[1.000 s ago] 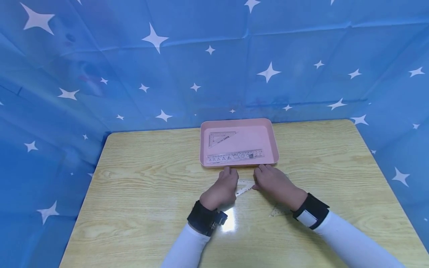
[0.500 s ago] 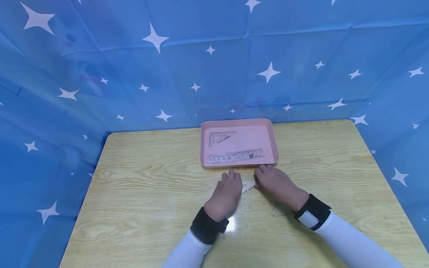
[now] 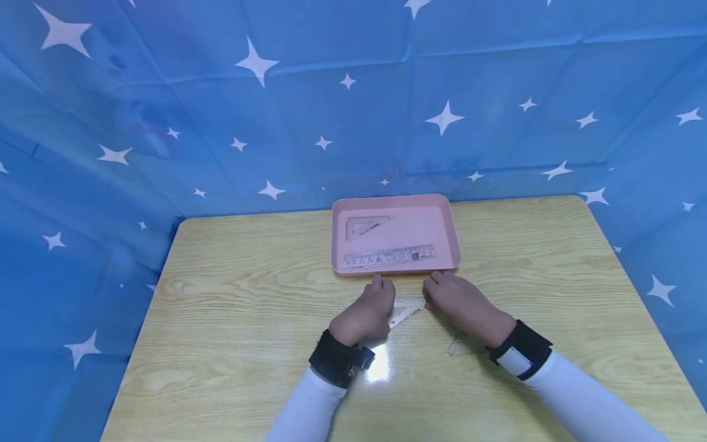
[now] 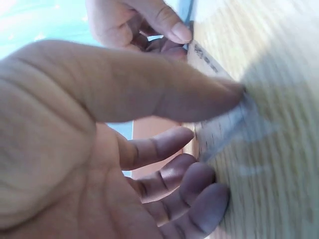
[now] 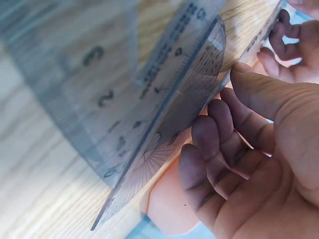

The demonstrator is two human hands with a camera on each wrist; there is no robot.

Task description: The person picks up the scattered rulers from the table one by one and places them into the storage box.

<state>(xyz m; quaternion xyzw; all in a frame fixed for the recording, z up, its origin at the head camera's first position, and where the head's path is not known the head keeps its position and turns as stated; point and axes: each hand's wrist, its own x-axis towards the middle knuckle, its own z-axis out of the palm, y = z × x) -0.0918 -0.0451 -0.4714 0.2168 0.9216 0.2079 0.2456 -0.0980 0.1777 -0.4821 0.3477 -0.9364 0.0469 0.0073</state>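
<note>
A clear plastic set square with printed markings lies between my hands, just in front of the pink tray. With thumb and fingers, my left hand pinches its left part; the left wrist view shows the thumb at one edge of the set square and fingertips near the opposite edge. My right hand pinches its pointed right corner between thumb and index finger. Below the right wrist, another clear set square is partly covered by that arm. A clear protractor shows beside this set square in the right wrist view.
The pink tray stands at the table's back edge, holding a small set square and a clear straight ruler. A blue star-patterned cloth hangs behind the wood-grain table.
My left hand shifted right over the set square, then came back left, leaving more of it showing. My right hand and the set square's corner have moved slightly right.
</note>
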